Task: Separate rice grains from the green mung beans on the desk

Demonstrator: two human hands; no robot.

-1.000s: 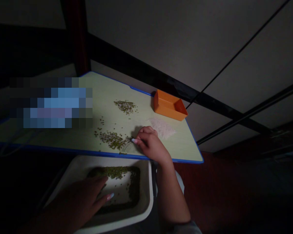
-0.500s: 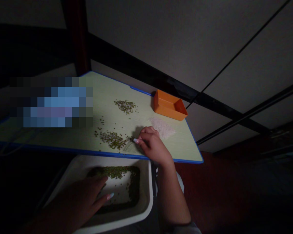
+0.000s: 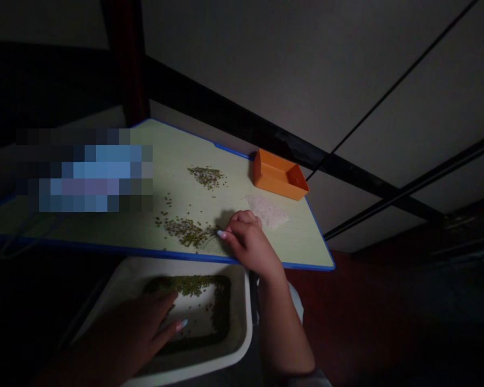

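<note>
My right hand (image 3: pixel 246 236) is closed over the table near its front edge. Its thumb and fingers grip what looks like a small mesh strainer (image 3: pixel 212 244), mostly hidden and dim. Just left of it lies a loose pile of green beans mixed with pale grains (image 3: pixel 185 231). Below the table edge, my left hand (image 3: pixel 155 317) reaches into a white basin (image 3: pixel 242 344), thumb and fingers apart, and holds nothing I can see. Green beans (image 3: pixel 191 285) lie along the basin's inner sides, with a few scattered across its bottom.
At the table's back right stands an orange box (image 3: pixel 280 177). A pile of white grains (image 3: pixel 268 210) lies in front of it. Farther back is a second mixed bean pile (image 3: pixel 207 176). A blurred-out blue patch (image 3: pixel 100 169) covers the left of the blue-rimmed table (image 3: pixel 306 250).
My right hand has shifted slightly left with the strainer, toward the near bean pile. The left hand looks unmoved in the basin.
</note>
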